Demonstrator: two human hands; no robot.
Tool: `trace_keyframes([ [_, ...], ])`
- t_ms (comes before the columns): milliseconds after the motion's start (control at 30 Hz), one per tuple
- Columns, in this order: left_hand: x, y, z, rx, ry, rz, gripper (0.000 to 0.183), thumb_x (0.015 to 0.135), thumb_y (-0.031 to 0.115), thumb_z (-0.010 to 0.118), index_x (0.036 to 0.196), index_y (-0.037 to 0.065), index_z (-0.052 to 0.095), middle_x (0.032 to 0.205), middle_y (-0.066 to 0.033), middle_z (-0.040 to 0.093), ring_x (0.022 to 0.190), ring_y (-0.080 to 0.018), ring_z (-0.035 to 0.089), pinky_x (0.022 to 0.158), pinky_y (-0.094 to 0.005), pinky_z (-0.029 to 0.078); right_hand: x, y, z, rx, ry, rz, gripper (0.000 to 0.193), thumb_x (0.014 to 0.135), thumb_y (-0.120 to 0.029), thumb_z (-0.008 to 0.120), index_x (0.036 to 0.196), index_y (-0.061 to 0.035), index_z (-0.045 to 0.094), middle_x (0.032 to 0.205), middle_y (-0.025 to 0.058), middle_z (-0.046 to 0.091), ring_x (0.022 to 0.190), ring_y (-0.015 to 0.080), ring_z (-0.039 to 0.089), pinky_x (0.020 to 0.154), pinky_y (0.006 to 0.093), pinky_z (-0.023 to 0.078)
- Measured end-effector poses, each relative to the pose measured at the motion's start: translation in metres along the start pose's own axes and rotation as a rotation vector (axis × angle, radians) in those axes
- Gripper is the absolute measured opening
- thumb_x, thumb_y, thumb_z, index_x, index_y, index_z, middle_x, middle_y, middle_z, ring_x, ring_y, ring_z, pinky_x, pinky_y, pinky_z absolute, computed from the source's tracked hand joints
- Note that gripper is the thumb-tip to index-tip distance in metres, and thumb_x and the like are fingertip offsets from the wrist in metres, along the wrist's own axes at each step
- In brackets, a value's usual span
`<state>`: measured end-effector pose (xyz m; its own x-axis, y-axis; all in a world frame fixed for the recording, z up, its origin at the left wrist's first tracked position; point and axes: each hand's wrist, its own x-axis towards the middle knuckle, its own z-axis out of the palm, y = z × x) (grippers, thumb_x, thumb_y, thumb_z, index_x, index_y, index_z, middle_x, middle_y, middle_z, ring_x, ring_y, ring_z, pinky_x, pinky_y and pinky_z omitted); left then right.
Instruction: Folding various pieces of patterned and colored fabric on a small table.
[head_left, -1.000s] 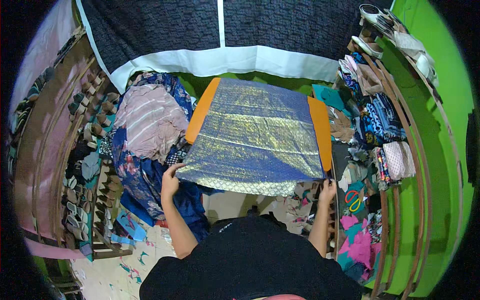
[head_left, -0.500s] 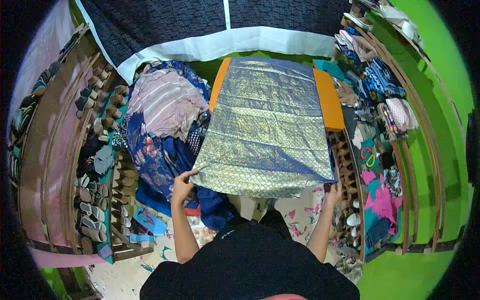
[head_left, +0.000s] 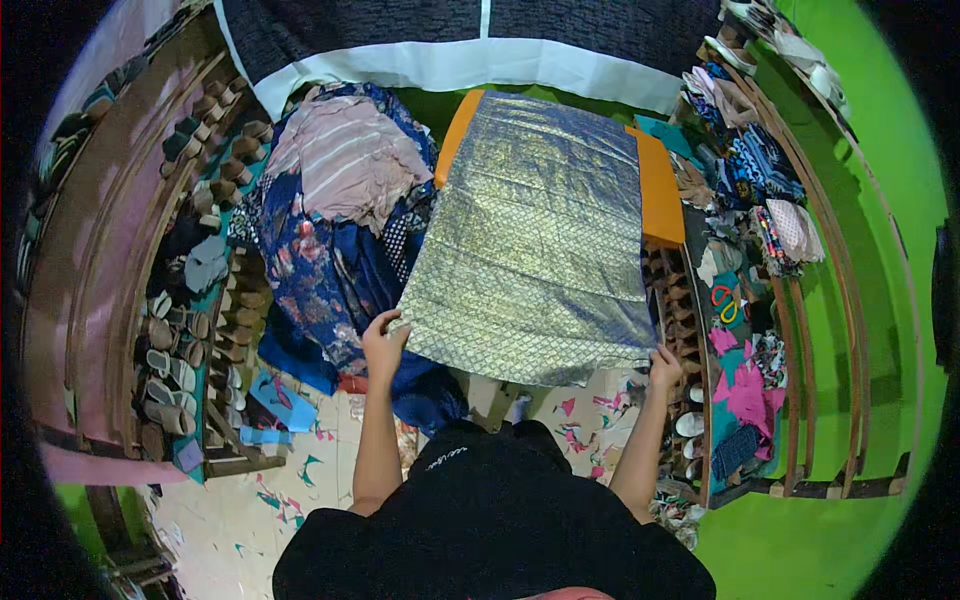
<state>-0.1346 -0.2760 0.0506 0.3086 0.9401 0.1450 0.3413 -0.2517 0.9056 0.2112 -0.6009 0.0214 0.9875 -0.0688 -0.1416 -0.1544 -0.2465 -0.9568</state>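
Note:
A shiny gold-and-blue patterned cloth [head_left: 530, 240] lies spread over an orange table [head_left: 662, 195], its near edge hanging past the front. My left hand [head_left: 384, 342] pinches the near left corner between thumb and fingers. At the near right corner, my right hand [head_left: 664, 367] grips the same cloth with its fingers closed. The cloth's near part is held up between both hands, with light creases running across it. Left of the table sits a large heap of fabric, with a pink striped cloth [head_left: 352, 165] on top of a blue floral cloth [head_left: 310, 265].
Shoe racks [head_left: 215, 300] line the left side. On the right, a shelf carries folded clothes, red-and-yellow-handled scissors [head_left: 727, 303] and pink fabric scraps [head_left: 745, 398]. Small cloth scraps litter the floor [head_left: 330, 475]. A dark curtain [head_left: 390, 35] with a white border hangs at the back.
The view has shifted and tilted slightly. Both hands still grip the cloth's near corners; its near edge now slants down more toward the middle, and its folds look flatter.

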Motion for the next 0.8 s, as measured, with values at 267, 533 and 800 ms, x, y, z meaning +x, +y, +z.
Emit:
trace_keyframes([
  [267,-0.031,0.012,0.016,-0.253,-0.134,-0.299,0.021,0.065,0.009,0.068,0.079,-0.003,0.058,0.068,-0.0033,0.058,0.057,-0.0059,0.051,0.050,-0.0188,0.040,0.033,-0.092,0.085,0.296,-0.093,-0.461,0.047,0.067,0.001,0.062,0.108,0.0071,0.039,0.095,0.0182,0.053,0.080,0.0216,0.054,0.067,0.0277,0.045],
  [533,-0.046,0.017,0.040,-0.472,0.026,-0.287,0.012,0.072,0.009,0.062,0.075,0.001,0.054,0.064,0.0015,0.051,0.057,-0.0043,0.044,0.051,-0.0189,0.034,-0.063,-0.173,0.216,0.361,-0.434,-0.497,0.021,0.071,-0.007,0.061,0.087,0.0052,0.058,0.071,0.0032,0.057,0.061,0.0078,0.050,0.053,0.0209,0.039],
  [800,-0.043,0.014,0.048,-0.546,0.156,-0.260,0.012,0.079,0.012,0.052,0.085,0.002,0.049,0.070,0.0003,0.049,0.062,-0.0047,0.042,0.055,-0.0201,0.035,-0.152,-0.174,0.244,0.038,-1.029,-0.738,0.018,0.066,-0.009,0.062,0.081,-0.0006,0.062,0.065,0.0072,0.059,0.054,0.0085,0.048,0.052,0.0231,0.039],
])
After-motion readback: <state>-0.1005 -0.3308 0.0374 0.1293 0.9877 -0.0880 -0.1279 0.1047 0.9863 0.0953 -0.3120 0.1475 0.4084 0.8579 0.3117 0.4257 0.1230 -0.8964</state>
